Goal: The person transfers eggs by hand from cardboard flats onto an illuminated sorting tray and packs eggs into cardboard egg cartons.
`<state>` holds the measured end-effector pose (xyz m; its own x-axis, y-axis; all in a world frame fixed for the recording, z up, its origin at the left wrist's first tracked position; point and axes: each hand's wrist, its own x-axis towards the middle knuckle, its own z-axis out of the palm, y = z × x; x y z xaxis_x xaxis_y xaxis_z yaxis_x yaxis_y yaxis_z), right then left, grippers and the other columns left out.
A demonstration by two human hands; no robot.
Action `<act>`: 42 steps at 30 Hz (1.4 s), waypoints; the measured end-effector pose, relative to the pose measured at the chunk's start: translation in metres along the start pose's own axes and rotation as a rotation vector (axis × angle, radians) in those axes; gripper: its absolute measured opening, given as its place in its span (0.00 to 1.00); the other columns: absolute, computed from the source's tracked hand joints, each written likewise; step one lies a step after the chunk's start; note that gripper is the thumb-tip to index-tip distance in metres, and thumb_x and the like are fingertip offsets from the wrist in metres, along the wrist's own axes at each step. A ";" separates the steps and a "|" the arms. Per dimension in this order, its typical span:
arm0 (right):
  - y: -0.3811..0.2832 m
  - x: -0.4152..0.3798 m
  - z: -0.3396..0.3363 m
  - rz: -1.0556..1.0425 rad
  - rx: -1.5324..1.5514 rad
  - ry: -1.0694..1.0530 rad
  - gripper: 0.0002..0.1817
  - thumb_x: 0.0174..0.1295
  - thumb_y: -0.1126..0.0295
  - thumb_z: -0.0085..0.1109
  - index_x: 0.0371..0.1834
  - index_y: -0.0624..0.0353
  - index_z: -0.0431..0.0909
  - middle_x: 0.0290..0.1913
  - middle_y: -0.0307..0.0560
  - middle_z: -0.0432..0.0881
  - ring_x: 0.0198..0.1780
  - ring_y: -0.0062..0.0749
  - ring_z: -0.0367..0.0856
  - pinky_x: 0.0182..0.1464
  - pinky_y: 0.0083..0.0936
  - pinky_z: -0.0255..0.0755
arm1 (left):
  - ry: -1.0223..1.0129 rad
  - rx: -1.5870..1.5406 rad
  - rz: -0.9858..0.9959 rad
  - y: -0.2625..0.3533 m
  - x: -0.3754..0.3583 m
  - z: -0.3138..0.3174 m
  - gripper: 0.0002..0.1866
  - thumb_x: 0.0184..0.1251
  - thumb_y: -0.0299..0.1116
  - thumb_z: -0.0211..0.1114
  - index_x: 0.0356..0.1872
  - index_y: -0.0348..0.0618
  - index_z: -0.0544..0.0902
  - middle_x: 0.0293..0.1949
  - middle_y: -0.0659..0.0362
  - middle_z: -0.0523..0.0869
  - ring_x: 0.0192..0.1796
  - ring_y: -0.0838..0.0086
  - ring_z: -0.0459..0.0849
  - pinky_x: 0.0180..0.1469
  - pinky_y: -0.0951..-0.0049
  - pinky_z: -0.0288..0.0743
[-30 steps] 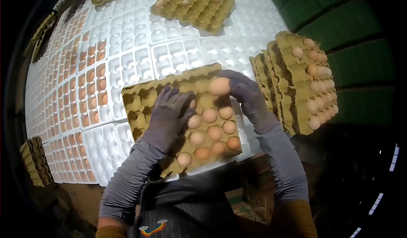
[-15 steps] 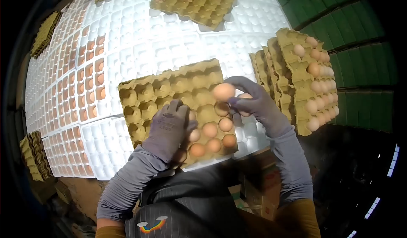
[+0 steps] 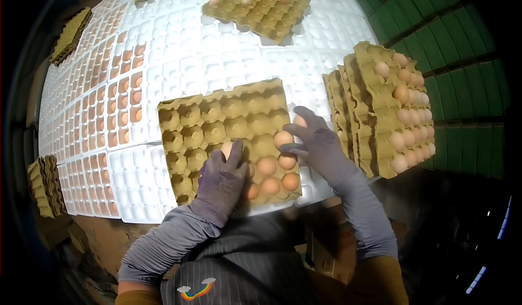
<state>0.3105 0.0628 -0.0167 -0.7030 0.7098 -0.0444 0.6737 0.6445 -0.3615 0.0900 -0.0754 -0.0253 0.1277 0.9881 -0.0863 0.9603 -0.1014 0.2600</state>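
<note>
A brown pulp tray point(image 3: 209, 112) lies in front of me, with several brown eggs point(image 3: 267, 166) in its right front cups. My left hand point(image 3: 222, 182), in a grey glove, is over the tray's front middle, its fingers round a pale egg point(image 3: 227, 149). At the tray's right edge is my right hand point(image 3: 318, 144), gloved too. Its thumb and a finger touch an egg point(image 3: 283, 140) in the tray, and another egg point(image 3: 300, 121) sits against its fingers.
White plastic trays point(image 3: 179, 60) cover the table, those at the left holding brown eggs. Tilted pulp trays with eggs point(image 3: 370, 104) stand at the right. Another pulp tray point(image 3: 261, 11) lies at the back. Folded stacks point(image 3: 44, 185) rest at the left edge. Green crates point(image 3: 462, 98) line the right side.
My right hand has lowered the egg it held above the tray to the right column. My left fingers have shifted onto a pale egg. The view has moved slightly.
</note>
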 end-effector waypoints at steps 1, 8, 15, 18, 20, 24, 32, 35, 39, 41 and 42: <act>0.003 -0.006 -0.005 0.133 0.276 -0.012 0.23 0.65 0.55 0.66 0.62 0.48 0.78 0.68 0.48 0.69 0.62 0.39 0.75 0.55 0.36 0.79 | 0.039 -0.041 -0.009 -0.002 0.001 -0.004 0.20 0.58 0.42 0.72 0.50 0.48 0.85 0.70 0.54 0.70 0.53 0.54 0.79 0.55 0.53 0.80; -0.051 -0.026 -0.007 0.541 1.486 -0.066 0.38 0.79 0.38 0.37 0.68 0.65 0.72 0.45 0.48 0.87 0.36 0.27 0.85 0.39 0.22 0.80 | -0.202 -1.935 -0.531 -0.059 -0.055 -0.045 0.44 0.69 0.71 0.53 0.68 0.40 0.74 0.54 0.57 0.85 0.47 0.72 0.85 0.50 0.72 0.82; -0.163 0.029 0.025 0.361 1.378 -0.446 0.34 0.74 0.44 0.53 0.68 0.64 0.73 0.57 0.51 0.81 0.38 0.31 0.85 0.38 0.27 0.81 | -0.078 -1.698 -0.628 -0.152 -0.163 -0.026 0.31 0.80 0.55 0.55 0.69 0.39 0.75 0.48 0.58 0.87 0.46 0.78 0.83 0.44 0.78 0.78; -0.223 0.072 0.060 -0.015 0.823 -0.362 0.24 0.64 0.58 0.66 0.60 0.58 0.81 0.70 0.52 0.68 0.57 0.40 0.80 0.52 0.32 0.77 | 0.199 -1.324 -0.894 -0.212 -0.201 -0.034 0.30 0.68 0.46 0.73 0.62 0.35 0.80 0.61 0.52 0.81 0.55 0.73 0.84 0.53 0.71 0.82; -0.265 0.103 0.082 -0.183 0.436 -0.217 0.26 0.60 0.58 0.70 0.61 0.52 0.79 0.68 0.53 0.69 0.61 0.48 0.76 0.56 0.38 0.77 | 0.331 -0.836 -0.811 -0.261 -0.214 -0.027 0.30 0.62 0.45 0.77 0.60 0.38 0.82 0.64 0.50 0.78 0.52 0.70 0.86 0.50 0.70 0.83; -0.297 0.183 0.151 -0.279 -0.024 -0.014 0.26 0.60 0.59 0.70 0.61 0.49 0.75 0.69 0.54 0.67 0.59 0.51 0.75 0.54 0.44 0.79 | 0.339 -0.101 -0.678 -0.327 -0.200 -0.013 0.27 0.58 0.49 0.77 0.55 0.48 0.85 0.66 0.53 0.74 0.56 0.57 0.82 0.56 0.57 0.81; -0.338 0.187 0.171 -0.083 0.128 -0.179 0.19 0.68 0.66 0.57 0.63 0.50 0.74 0.58 0.54 0.74 0.47 0.50 0.85 0.52 0.45 0.79 | 0.317 -0.370 -0.337 -0.333 -0.170 -0.010 0.18 0.65 0.38 0.72 0.56 0.52 0.84 0.62 0.49 0.77 0.55 0.52 0.85 0.57 0.55 0.81; -0.338 0.172 0.209 -0.112 0.022 -0.232 0.20 0.68 0.66 0.59 0.64 0.48 0.75 0.49 0.49 0.78 0.47 0.47 0.84 0.49 0.44 0.78 | 0.076 -0.373 -0.335 -0.326 -0.154 0.001 0.21 0.62 0.32 0.73 0.57 0.49 0.84 0.61 0.49 0.77 0.54 0.53 0.86 0.55 0.59 0.83; -0.351 0.153 0.201 -0.012 0.311 0.024 0.24 0.64 0.72 0.62 0.65 0.52 0.74 0.48 0.51 0.78 0.49 0.47 0.80 0.50 0.43 0.75 | 0.356 -0.868 -0.530 -0.332 -0.183 0.003 0.29 0.63 0.28 0.71 0.67 0.47 0.77 0.61 0.48 0.77 0.60 0.53 0.82 0.62 0.59 0.79; -0.359 0.133 0.230 0.073 0.488 0.184 0.28 0.62 0.75 0.64 0.67 0.54 0.73 0.47 0.52 0.77 0.50 0.49 0.78 0.51 0.43 0.73 | 0.599 -0.828 -0.478 -0.330 -0.193 0.026 0.28 0.65 0.25 0.67 0.68 0.42 0.75 0.67 0.46 0.74 0.69 0.50 0.74 0.66 0.58 0.75; -0.362 0.125 0.249 0.074 0.494 0.266 0.30 0.61 0.77 0.63 0.69 0.55 0.72 0.48 0.53 0.76 0.50 0.52 0.76 0.53 0.46 0.69 | 0.592 -0.679 -0.472 -0.330 -0.193 0.038 0.28 0.66 0.25 0.65 0.69 0.41 0.74 0.68 0.46 0.73 0.72 0.50 0.71 0.69 0.57 0.72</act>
<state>-0.0779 -0.1523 -0.1235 -0.5332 0.8364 0.1271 0.4873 0.4264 -0.7621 -0.2417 -0.2370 -0.1310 -0.5481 0.8277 0.1206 0.5135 0.2192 0.8297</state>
